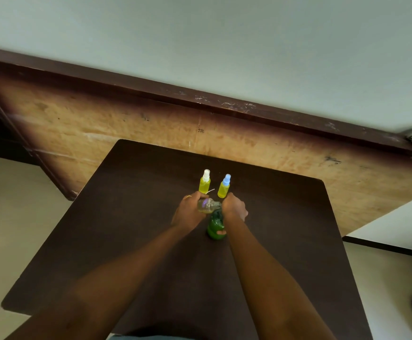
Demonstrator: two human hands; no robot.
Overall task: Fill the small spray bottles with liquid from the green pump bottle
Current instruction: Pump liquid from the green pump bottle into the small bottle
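A dark brown table (pixel 126 241) fills the middle of the view; both forearms reach across it toward 12 o'clock. The green pump bottle (pixel 215 228) stands upright just past the table's centre; the right hand (pixel 235 207) sits over its top with fingers curled down, and one fingertip shows against the bottle's lower body, so the hand grips it. At 10 o'clock from the green bottle, the left hand (pixel 189 212) holds a small clear bottle (pixel 208 206), fingers wrapped round it; the bottle is tipped on its side with its mouth toward the pump head, touching or just beside it; which, I cannot tell. A little yellowish liquid lies in its lower side.

At 12 o'clock from the hands stand two filled spray bottles, both upright and yellow; the white-capped bottle (pixel 204 183) is at 11 o'clock, the blue-capped bottle (pixel 224 187) at 1 o'clock, near each other but apart. A thin white stem (pixel 210 191) lies on the table between them, close to the left hand's knuckles.

Behind the table leans a worn wooden board (pixel 102 123) against a pale wall (pixel 224 45).
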